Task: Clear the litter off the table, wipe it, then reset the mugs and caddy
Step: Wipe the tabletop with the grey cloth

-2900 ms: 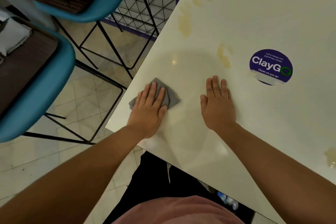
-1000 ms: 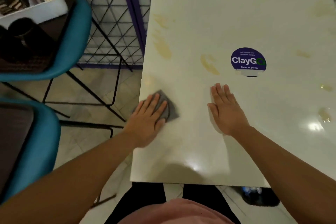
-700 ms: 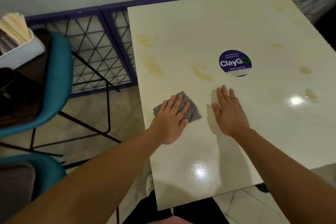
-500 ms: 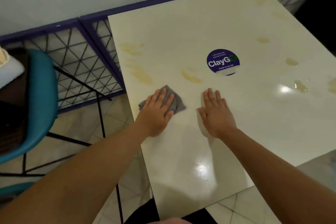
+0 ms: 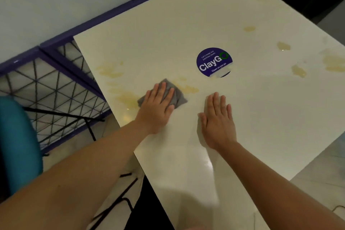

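My left hand [image 5: 158, 107] lay flat on the grey cloth [image 5: 169, 93], fingers [image 5: 162, 90] straight and pressing it onto the table [image 5: 261, 117]; nothing was gripped. My right hand [image 5: 217, 120] rested palm-down on the bare table just beside it, fingers spread straight, bracing and holding nothing.

Change noted: half a second earlier the cloth sat short of the yellowish stains near the left edge. It had since been pushed forward, so that it lay between two of them, its left corner touching the stain by the table edge [image 5: 127, 98] and its far corner at the streak [image 5: 188, 87] below the round purple sticker [image 5: 214, 62]. The right hand kept its place relative to the left.

Meaning for the task: no litter showed on the table, so I judged the clearing step done and the wiping step under way. The near part of the table looked glossy and free of stains. Stains remained along the left side [image 5: 108, 70] and in a group at the right [image 5: 298, 71], so most of the wiping was outstanding. The mugs and caddy were out of view; resetting them had not begun.
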A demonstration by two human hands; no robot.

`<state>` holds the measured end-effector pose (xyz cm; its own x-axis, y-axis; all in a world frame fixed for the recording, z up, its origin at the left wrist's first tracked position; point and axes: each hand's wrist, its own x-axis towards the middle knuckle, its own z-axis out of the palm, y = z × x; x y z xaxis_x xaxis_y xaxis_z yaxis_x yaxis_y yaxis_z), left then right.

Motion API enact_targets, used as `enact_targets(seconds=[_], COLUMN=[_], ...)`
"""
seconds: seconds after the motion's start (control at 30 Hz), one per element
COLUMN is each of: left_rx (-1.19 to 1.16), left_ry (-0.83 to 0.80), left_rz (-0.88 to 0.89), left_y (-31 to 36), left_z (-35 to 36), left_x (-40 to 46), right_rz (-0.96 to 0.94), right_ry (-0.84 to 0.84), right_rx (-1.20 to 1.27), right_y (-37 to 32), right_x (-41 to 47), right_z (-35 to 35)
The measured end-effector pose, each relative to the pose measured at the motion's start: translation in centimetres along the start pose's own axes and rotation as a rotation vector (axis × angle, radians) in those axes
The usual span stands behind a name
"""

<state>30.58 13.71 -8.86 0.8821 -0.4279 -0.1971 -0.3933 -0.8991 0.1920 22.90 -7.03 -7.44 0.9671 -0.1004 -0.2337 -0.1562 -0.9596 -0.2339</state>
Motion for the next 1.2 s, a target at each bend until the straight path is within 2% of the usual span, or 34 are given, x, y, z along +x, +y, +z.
enact_targets(seconds=[0.1, 0.27, 0.3, 0.37, 0.43, 0.47, 0.57, 0.67, 0.73, 0.83, 0.97, 1.07, 1.2], left_rx=[0.043, 0.1, 0.106, 0.097, 0.088, 0.081, 0.116, 0.165, 0.158, 0.166, 0.152, 0.178, 0.17], left_ry=[-0.007, 0.028, 0.022, -0.001, -0.049, -0.069, -0.082, -0.044, -0.03, -0.058, -0.097, -0.083, -0.072], left_rz=[0.055, 0.425, 0.423, 0.306, 0.199, 0.2, 0.387, 0.585, 0.619, 0.504, 0.318, 0.446, 0.657], left_y=[2.0, -2.6, -3.7, -3.6, -1.1, 0.4, 3.1, 0.2, -2.9, -4.8, -0.1, 1.9, -2.1], left_z=[-0.5, -0.2, -0.5, -1.4, -2.0, -2.0, -1.3, -0.7, -1.1, -2.0, -2.0, -1.5, -1.4], left_x=[4.1, 4.1, 4.9, 7.8, 10.7, 11.5, 10.1, 7.3, 7.1, 9.2, 11.9, 9.8, 7.6], right_rz=[0.091, 0.167, 0.173, 0.184, 0.193, 0.204, 0.229, 0.23, 0.224, 0.234, 0.25, 0.248, 0.246], right_ry=[0.002, -0.002, -0.002, 0.003, 0.008, 0.012, 0.027, 0.011, 0.014, 0.023, 0.037, 0.038, 0.026], right_rx=[-0.029, -0.099, -0.106, -0.111, -0.1, -0.089, -0.066, -0.059, -0.028, 0.021, 0.04, 0.039, 0.04], right_y=[-0.5, -1.0, -1.0, -1.1, -1.3, -1.3, -1.2, -1.1, -1.1, -1.1, -1.3, -1.3, -1.3], right_x=[2.3, 2.8, 2.7, 2.7, 2.6, 2.5, 2.3, 2.2, 2.2, 2.2, 2.3, 2.3, 2.3], right_z=[-0.4, 0.1, 0.1, 0.1, 0.1, 0.1, 0.3, 0.3, 0.3, 0.7, 0.8, 0.8, 0.6])
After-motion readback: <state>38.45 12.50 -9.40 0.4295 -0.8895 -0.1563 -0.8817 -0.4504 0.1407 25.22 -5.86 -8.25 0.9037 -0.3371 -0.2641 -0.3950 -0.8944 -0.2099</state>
